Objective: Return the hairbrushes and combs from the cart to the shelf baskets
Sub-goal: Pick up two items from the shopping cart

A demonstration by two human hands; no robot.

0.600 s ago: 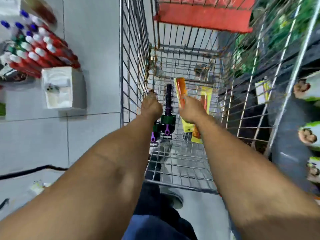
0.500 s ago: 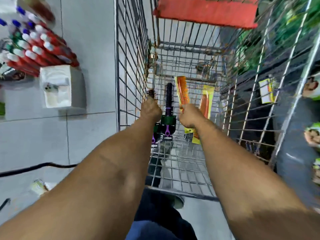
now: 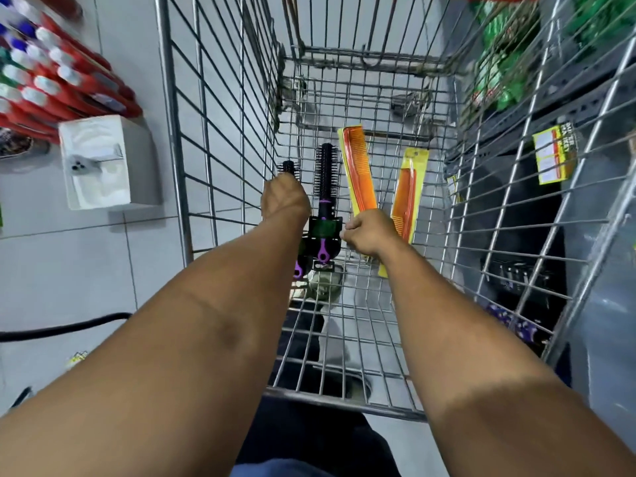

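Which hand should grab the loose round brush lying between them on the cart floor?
Probably right. The right hand sits beside the round brush's packaged handle, though it already grips a comb. The left hand is closed around another brush by the cart's side.

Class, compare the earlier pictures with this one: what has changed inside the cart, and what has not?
Little changed. The right hand slid slightly toward the handle end of the orange comb it grips. The left hand stays closed on a round hairbrush; the second hairbrush and packaged comb lie unmoved.
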